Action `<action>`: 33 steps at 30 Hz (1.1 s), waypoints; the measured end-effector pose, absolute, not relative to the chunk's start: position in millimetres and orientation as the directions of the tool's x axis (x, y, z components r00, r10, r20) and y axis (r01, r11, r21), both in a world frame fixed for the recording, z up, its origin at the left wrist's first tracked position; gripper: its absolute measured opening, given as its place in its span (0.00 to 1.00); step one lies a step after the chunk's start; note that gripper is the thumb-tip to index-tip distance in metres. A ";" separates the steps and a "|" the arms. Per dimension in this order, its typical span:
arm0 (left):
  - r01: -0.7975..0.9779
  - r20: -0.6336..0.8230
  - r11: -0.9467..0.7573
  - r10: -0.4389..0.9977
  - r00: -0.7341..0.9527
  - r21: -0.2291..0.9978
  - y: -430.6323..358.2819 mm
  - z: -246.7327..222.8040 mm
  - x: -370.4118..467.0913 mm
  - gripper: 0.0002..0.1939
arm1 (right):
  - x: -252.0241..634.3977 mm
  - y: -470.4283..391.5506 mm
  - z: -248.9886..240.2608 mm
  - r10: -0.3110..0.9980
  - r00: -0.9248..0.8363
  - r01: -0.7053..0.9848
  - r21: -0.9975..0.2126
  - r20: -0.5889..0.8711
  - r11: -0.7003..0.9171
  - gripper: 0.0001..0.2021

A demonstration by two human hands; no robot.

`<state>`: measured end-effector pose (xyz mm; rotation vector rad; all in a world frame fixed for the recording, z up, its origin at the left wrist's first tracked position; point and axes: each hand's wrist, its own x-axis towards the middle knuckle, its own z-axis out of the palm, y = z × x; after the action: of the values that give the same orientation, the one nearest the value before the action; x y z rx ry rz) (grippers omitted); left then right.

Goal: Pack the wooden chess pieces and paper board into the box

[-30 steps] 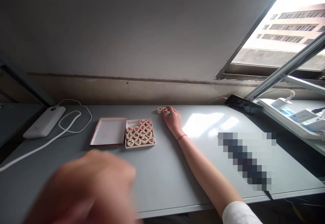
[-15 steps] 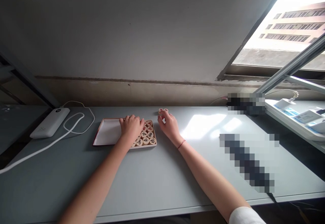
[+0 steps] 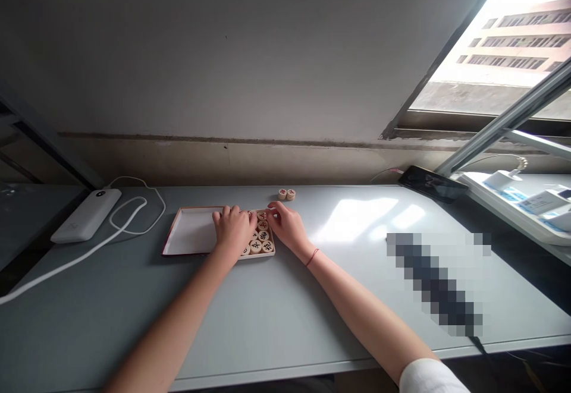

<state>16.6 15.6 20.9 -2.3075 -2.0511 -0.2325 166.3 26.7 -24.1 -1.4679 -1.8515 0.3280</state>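
Round wooden Chinese chess pieces (image 3: 263, 235) with red and black characters fill the right part of a shallow box (image 3: 273, 254). Over these pieces lies my left hand (image 3: 235, 230), its fingers bent a little and apart, thumb toward the right; what its fingertips touch is hidden. At the box's far right corner is my right hand (image 3: 288, 225), thumb and forefinger curved with a small gap, close to the corner pieces. Left of the pieces lies the box lid (image 3: 193, 232), white inside with a red edge. Two short stacks of chess pieces (image 3: 286, 194) stand behind the box.
A white power bank (image 3: 87, 216) with a white cable (image 3: 96, 259) lies at the left. Toward the back right are a phone (image 3: 432, 184) and a white tray (image 3: 530, 211) of small white devices. A blurred dark object (image 3: 435, 286) lies at the right.
My right hand has moved left and slightly toward me, from beside the stacks to the box corner, uncovering both stacks. My left hand has shifted slightly right over the pieces.
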 end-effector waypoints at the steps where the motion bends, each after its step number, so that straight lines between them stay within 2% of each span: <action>1: 0.990 0.141 -0.123 0.984 0.111 0.076 15.8 20.5 16.7 0.23 | 166.1 26.8 -24.5 0.917 -0.072 0.729 -0.606 0.393 0.317 0.09; 8: 0.955 0.113 -0.095 0.991 0.065 0.282 19.9 17.2 12.0 0.16 | 166.2 27.6 -24.8 0.908 -0.090 0.733 -0.590 0.409 0.338 0.10; 13: 0.930 0.298 -0.176 0.952 0.076 0.324 16.3 19.7 9.6 0.10 | 166.3 24.5 -19.7 0.780 -0.189 0.717 -0.458 0.597 0.525 0.12; 17: 0.814 0.326 -0.238 0.943 0.063 0.531 13.7 21.2 8.6 0.07 | 160.7 18.1 -15.9 0.682 -0.296 0.671 -0.363 0.669 0.647 0.15; 20: 0.662 0.292 -0.274 0.953 0.086 0.698 13.5 21.1 6.8 0.08 | 158.3 15.9 -13.7 0.659 -0.301 0.657 -0.351 0.689 0.667 0.12; 22: 0.583 0.309 -0.317 0.944 0.117 0.748 13.3 21.8 5.1 0.09 | 162.0 17.9 -11.9 0.652 -0.285 0.671 -0.339 0.703 0.659 0.11; 24: 0.543 0.355 -0.362 0.927 0.122 0.758 13.2 22.8 3.2 0.09 | 171.8 23.1 -10.2 0.659 -0.211 0.708 -0.352 0.722 0.613 0.10; 27: 0.506 0.438 -0.428 0.893 0.107 0.749 15.0 23.1 -0.7 0.08 | 194.7 34.4 -10.8 0.697 0.021 0.782 -0.446 0.717 0.435 0.05; 30: 0.507 0.499 -0.480 0.860 0.108 0.716 18.8 20.0 -4.7 0.07 | 217.6 45.0 -17.6 0.765 0.216 0.818 -0.540 0.607 0.197 0.03; 33: 0.540 0.506 -0.489 0.853 0.130 0.685 21.9 16.3 -6.4 0.12 | 230.6 51.2 -27.7 0.840 0.301 0.834 -0.552 0.452 -0.001 0.03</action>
<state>-6.4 21.9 16.3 -2.5892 -1.6835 -1.6154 230.6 51.2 -27.7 -1.8006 -1.5050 0.0099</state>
